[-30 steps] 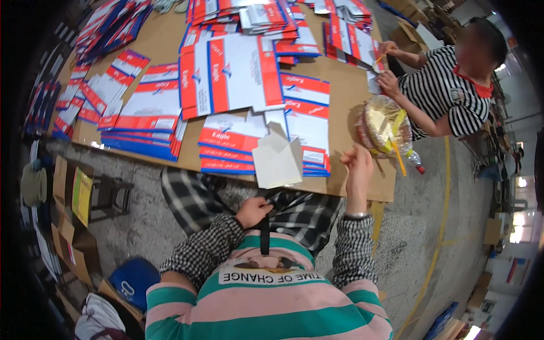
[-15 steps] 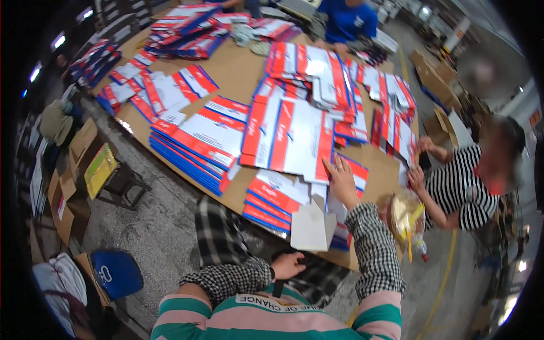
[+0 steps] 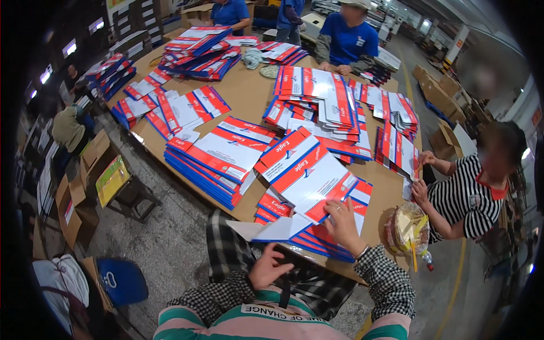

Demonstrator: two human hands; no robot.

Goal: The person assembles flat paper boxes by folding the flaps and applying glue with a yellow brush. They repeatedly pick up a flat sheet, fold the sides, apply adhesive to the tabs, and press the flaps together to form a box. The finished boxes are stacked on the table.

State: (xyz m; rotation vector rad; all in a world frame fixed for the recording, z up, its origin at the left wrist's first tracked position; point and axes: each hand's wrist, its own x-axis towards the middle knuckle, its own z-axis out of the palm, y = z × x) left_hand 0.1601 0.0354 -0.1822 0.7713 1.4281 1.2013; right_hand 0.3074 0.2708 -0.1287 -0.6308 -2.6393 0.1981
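A red, white and blue printed carton blank (image 3: 309, 173) lies flat at an angle near the table's front edge. My right hand (image 3: 344, 225) is on its near right corner, fingers bent and closed over the edge. Folded white flaps (image 3: 266, 229) stick out past the table edge between my hands. Just below these flaps is my left hand (image 3: 269, 267), its fingers loosely bent and apart, holding nothing. More printed cartons (image 3: 272, 205) lie underneath the blank. To its left sits a neat stack of flat cartons (image 3: 218, 156).
Heaped cartons (image 3: 323, 107) lie beyond the blank, with other piles (image 3: 201, 54) farther back. A striped-shirted person (image 3: 462, 187) handles cartons at the right, next to a plastic-wrapped tub (image 3: 409, 229). Blue-shirted people stand at the far side. A stool (image 3: 133, 192) stands left of the table.
The carton blank has come nearer and turned, with my right hand at its corner. The white flaps now extend left over the table edge. My left hand has risen slightly toward them.
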